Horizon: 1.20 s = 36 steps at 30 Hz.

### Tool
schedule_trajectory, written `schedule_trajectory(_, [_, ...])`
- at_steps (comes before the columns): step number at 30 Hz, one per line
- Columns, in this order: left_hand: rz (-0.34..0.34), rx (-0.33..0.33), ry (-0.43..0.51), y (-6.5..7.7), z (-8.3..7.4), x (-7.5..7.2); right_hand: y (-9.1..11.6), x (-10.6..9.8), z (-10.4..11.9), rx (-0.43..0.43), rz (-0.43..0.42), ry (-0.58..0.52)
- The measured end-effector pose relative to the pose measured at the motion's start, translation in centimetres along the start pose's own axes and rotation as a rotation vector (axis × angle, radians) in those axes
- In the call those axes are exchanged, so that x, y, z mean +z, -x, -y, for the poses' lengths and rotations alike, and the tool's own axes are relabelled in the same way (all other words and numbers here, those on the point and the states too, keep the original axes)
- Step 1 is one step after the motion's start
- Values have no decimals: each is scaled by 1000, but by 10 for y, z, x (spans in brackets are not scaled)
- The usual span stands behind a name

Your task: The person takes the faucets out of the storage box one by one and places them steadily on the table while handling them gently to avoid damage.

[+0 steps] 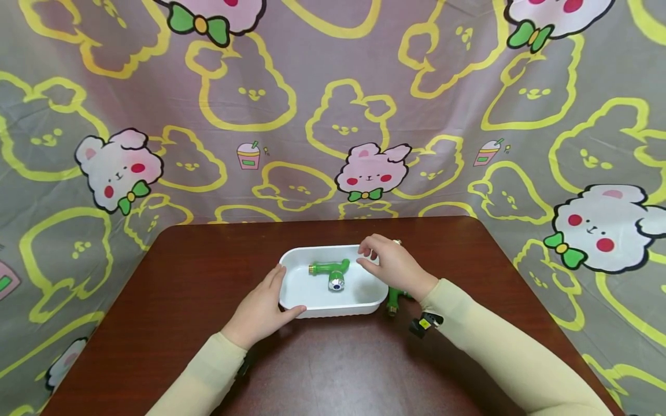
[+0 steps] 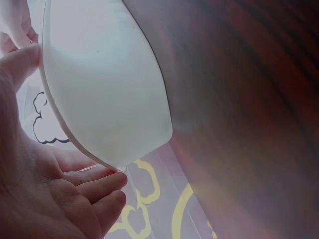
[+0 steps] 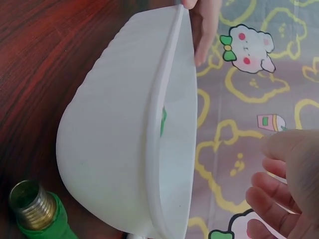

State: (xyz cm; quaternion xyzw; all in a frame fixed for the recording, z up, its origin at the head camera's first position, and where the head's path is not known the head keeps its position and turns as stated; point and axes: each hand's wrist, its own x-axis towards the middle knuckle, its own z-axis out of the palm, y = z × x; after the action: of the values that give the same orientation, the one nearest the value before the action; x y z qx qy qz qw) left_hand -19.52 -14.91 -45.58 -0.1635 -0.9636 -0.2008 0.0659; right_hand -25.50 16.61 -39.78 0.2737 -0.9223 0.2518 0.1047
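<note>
A white oval-cornered basin stands on the table, and a green faucet with a chrome knob lies inside it. My left hand rests against the basin's left end, thumb along the front rim and fingers spread at the side. In the left wrist view its fingertips lie right at the rim. Over the basin's right end hovers my right hand, fingers loosely bent, holding nothing. Beside the basin's right end lies more green pipework, partly hidden under the right hand; its brass threaded end shows in the right wrist view.
The dark red-brown table carries everything. A patterned cloth with cartoon bears hangs behind and along both sides. A small black wrist device sits at the right sleeve.
</note>
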Motion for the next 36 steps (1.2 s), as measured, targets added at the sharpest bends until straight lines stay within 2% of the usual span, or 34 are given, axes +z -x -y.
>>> schedule_trajectory(9, [-3, 6, -6, -1, 3, 1, -11, 8, 7, 1, 52, 0])
schedule_trajectory(21, [-5, 14, -2, -1, 0, -3, -22, 20, 17, -106, 121, 104])
schedule_trajectory(32, [22, 8, -4, -2, 0, -3, -25, 34, 24, -231, 163, 208])
schedule_trajectory(36, [20, 10, 0, -1, 0, -4, -25, 39, 25, -236, 212, 227])
